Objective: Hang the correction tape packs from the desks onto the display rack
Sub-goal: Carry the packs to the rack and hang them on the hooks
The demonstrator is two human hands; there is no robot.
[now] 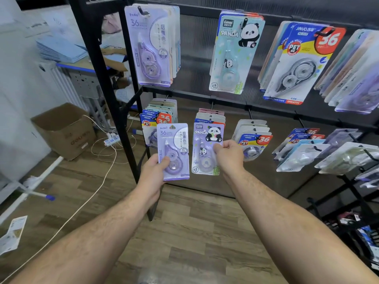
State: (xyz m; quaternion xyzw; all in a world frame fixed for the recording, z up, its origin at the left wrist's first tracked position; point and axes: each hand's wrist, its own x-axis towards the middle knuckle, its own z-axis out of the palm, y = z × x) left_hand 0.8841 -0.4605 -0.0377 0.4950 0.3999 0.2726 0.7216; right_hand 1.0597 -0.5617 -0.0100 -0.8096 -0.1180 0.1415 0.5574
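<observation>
Left hand [152, 171] grips a lilac "36" correction tape pack [174, 138] by its lower left corner, thumb curled over the blister. Right hand [229, 155] pinches a purple panda correction tape pack [205, 138] at its right edge. Both packs are upright, just before the lower hung stacks [211, 116] of the black display rack [127, 99]. Beyond, upper-row stacks [233, 54] hang.
</observation>
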